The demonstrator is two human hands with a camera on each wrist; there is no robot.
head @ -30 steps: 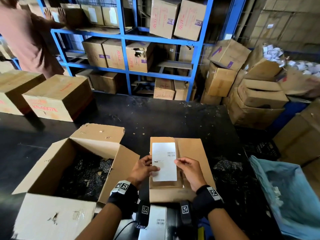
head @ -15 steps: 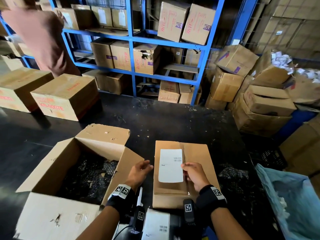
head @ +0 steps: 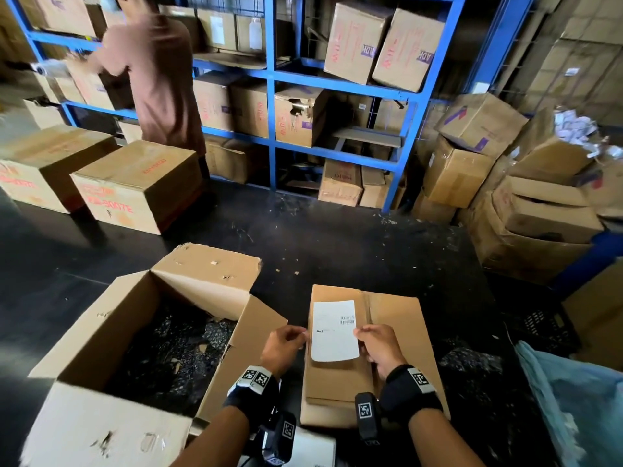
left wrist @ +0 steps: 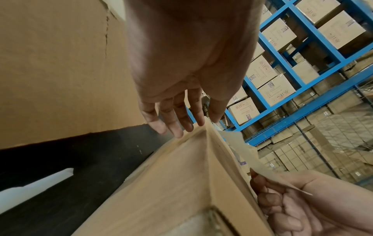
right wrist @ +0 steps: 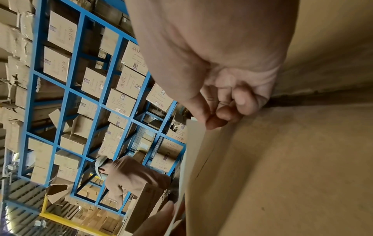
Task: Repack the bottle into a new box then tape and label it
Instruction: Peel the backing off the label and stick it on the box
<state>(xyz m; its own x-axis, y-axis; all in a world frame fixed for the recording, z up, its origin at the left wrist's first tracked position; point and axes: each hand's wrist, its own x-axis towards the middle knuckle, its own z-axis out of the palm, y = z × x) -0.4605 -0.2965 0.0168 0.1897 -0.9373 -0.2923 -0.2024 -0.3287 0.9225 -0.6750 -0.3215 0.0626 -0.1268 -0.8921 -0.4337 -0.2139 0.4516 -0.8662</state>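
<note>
Box: closed, flat on tabletop, near front edge.
Label: held just over left half of box top.
Right hand: thumb and curled fingers pinch label's right edge.
Left hand: fingers nearly straight, tips at label's left edge; grip not determinable.
Open carton: 1 flap close to box's left side.
Bare tabletop beyond box's far edge.

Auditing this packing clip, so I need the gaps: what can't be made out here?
Bottle: in no view; the small box looks shut.
Label print: too small in head view, edge-on in both wrist views.
Big box contents: dark and unclear, head view.
Device by the wrists: cut off by head view's bottom edge.
</note>
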